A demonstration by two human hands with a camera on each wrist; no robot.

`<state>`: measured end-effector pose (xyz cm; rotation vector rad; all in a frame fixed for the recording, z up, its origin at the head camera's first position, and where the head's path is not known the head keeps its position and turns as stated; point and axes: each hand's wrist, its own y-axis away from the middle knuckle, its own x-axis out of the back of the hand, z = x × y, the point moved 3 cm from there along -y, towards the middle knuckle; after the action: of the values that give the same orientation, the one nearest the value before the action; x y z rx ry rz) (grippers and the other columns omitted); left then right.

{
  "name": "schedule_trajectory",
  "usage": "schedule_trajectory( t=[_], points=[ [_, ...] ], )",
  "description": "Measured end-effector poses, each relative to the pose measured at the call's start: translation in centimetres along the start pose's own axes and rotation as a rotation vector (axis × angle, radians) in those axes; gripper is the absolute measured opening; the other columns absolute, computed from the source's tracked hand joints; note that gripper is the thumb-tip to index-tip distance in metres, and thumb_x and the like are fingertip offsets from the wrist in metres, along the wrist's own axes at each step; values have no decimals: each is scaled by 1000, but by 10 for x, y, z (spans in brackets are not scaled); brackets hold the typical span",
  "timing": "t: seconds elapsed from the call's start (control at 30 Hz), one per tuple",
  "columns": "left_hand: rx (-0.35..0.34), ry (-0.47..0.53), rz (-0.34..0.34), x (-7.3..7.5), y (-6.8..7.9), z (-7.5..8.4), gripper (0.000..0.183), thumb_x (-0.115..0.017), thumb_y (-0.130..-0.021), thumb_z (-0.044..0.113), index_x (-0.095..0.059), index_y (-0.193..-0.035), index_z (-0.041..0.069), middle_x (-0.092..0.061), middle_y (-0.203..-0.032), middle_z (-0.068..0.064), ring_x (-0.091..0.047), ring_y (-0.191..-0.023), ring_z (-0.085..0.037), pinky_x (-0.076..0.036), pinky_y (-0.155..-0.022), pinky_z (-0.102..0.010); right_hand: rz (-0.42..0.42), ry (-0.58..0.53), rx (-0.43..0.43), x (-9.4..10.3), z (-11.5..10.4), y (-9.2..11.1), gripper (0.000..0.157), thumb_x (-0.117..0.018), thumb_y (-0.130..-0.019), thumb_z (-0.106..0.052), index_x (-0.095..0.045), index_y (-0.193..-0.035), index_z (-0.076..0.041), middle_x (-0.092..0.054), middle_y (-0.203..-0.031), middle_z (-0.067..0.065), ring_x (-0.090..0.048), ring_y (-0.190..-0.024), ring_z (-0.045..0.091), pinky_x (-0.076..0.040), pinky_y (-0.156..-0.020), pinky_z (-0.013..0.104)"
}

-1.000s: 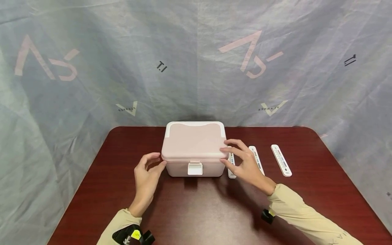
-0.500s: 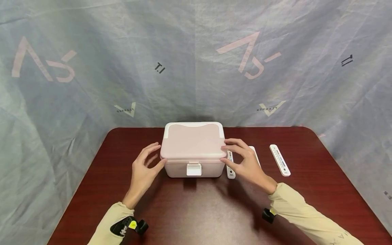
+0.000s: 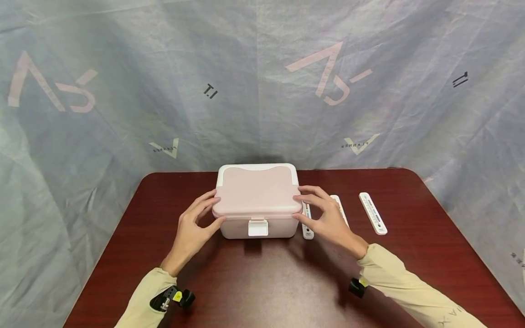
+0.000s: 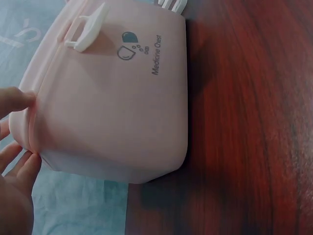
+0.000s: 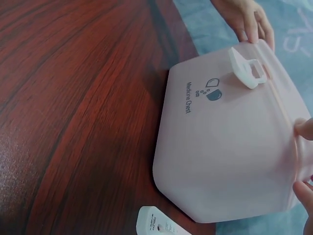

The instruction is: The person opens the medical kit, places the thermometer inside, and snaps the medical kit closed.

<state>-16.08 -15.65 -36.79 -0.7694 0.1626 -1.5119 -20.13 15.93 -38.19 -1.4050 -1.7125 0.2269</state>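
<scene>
On the red surface (image 3: 262, 287), its near edge cut off, stands a pink box (image 5: 220, 137). At the box's front corners, the left hand (image 3: 192, 228) and right hand (image 3: 324, 212) hold its lid (image 3: 258, 189), fingers (image 4: 28, 169) curved wide. Right of the box lie white strips (image 3: 373, 213), two partly hidden, their markings too small to read.

Pink box (image 4: 112, 107): "Medicine Chest", capsule sign (image 4: 129, 38). Grey curtain (image 3: 262, 127): "PLANNER", mirrored; letters V, T, I.

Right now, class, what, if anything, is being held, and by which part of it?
The pink medicine chest, by its lid: the left hand grips the lid near its front left corner, the right hand near its front right.
</scene>
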Motion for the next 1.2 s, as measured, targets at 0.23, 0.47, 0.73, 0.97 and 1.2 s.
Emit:
schedule_trajectory(
  t=[0.23, 0.47, 0.73, 0.97, 1.2],
  points=[
    [-36, -34, 13, -1, 0, 4, 44, -76, -73, -9, -63, -115, -8, -53, -129, -23, -53, -117, -38, -46, -92, -43, 21, -26, 11, 5, -31, -9, 35, -82, -66, 6, -69, -100, 7, -58, -113, 24, -60, -100, 39, -44, -89, 14],
    [-66, -46, 25, -1, 0, 7, 43, -75, -74, -10, -63, -115, -9, -54, -128, -24, -53, -116, -39, -46, -92, -42, 24, -48, -33, 8, -44, -13, 32, -79, -67, 11, -68, -97, 12, -59, -111, 27, -60, -100, 42, -50, -87, 19],
    [-91, -49, 30, 0, -2, 10, 44, -76, -73, -10, -63, -115, -9, -54, -128, -24, -54, -115, -39, -46, -94, -39, 47, -66, -20, 7, -31, -11, 33, -80, -67, 9, -70, -99, 8, -61, -112, 23, -63, -98, 38, -50, -85, 17],
    [-106, -48, 38, 1, -4, 12, 45, -77, -72, -10, -63, -115, -9, -54, -127, -24, -54, -114, -39, -47, -93, -38, 38, -138, -59, 4, -10, -8, 34, -81, -71, 2, -71, -103, 3, -61, -116, 15, -61, -105, 28, -51, -87, 24],
    [-112, -50, 53, 2, -6, 15, 44, -76, -72, -10, -63, -115, -8, -55, -127, -23, -54, -115, -38, -47, -93, -38, 35, -163, -43, 10, -33, -15, 36, -79, -68, 12, -67, -102, 12, -59, -114, 25, -59, -103, 38, -51, -87, 31]
  ],
)
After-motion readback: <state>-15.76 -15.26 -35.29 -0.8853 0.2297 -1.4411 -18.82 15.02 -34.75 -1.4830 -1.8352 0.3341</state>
